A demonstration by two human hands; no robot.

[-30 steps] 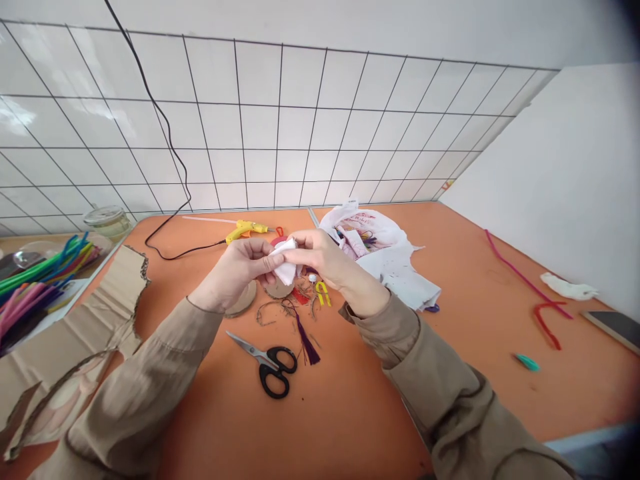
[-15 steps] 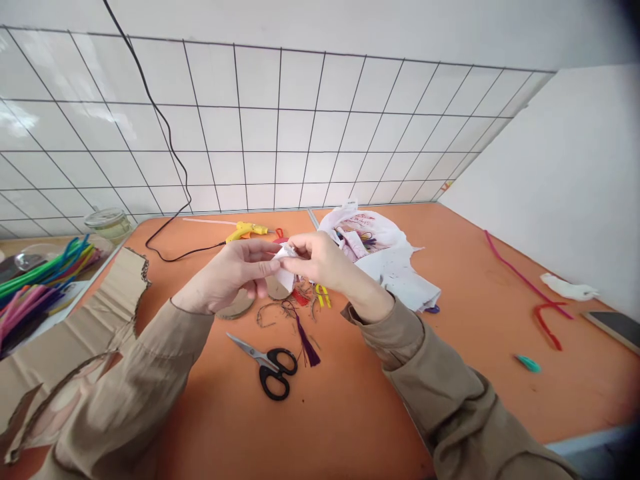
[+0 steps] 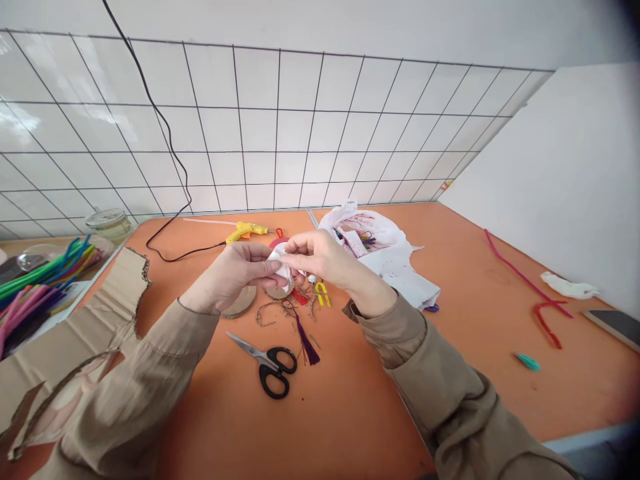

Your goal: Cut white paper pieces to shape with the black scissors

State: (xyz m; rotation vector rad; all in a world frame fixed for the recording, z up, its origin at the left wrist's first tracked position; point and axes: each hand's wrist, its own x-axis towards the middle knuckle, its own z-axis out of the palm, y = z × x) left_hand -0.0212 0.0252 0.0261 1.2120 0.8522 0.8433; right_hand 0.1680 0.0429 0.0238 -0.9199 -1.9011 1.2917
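Both hands meet above the middle of the orange table [image 3: 330,413]. Between the thumb and fingers of my left hand [image 3: 239,270] is a small white piece, paper or cloth [image 3: 281,260]. My right hand [image 3: 323,259] pinches the same piece from the other side. Beneath them lie round cardboard discs [image 3: 240,303], partly covered by my fingers. Close by are a purple tassel [image 3: 306,343], brown scraps and a bent yellow strip [image 3: 323,293]. Black-handled scissors [image 3: 270,365] rest nearer to me, blades slightly apart.
A yellow glue gun [image 3: 247,231] lies behind my left hand, its black cord [image 3: 170,133] running up the wall. An open white bag [image 3: 400,267] sits behind my right hand. Torn cardboard [image 3: 117,287] and colourful pipe cleaners [image 3: 45,280] are at left; a phone [image 3: 617,327] is far right.
The white piece has been turned and shifted slightly left between my fingers. A small white bead-like thing now shows beside the yellow strip.
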